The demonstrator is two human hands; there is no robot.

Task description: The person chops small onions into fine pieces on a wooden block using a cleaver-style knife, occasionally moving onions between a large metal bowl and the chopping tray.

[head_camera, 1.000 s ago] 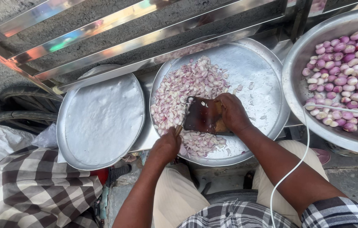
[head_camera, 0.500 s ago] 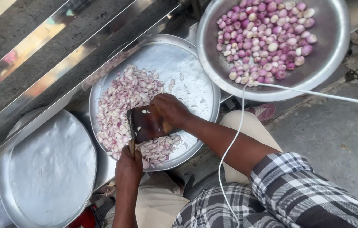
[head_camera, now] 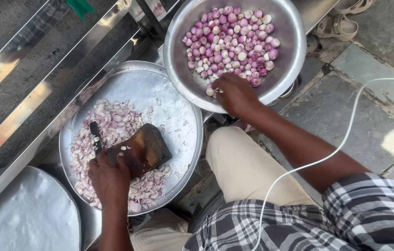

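It was an outdoor food-preparation spot, street-side by the look of it: grey stone paving (head_camera: pixel 345 107) filled the right of the frame, steel rails (head_camera: pixel 43 88) crossed the upper left, and wide steel platters (head_camera: pixel 183 139) and a bowl (head_camera: pixel 289 56) of peeled shallots (head_camera: pixel 234 42) sat low near the ground, with sandals (head_camera: pixel 341 23) at upper right.

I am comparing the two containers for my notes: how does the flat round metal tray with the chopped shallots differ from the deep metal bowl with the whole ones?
The flat round metal tray is shallow and holds sliced pale shallot pieces plus a dark wooden block. The deep metal bowl holds whole peeled pink shallots.

The left hand, gripping a knife, is over the tray; the right hand reaches into the bowl.

Both are round, silvery metal.
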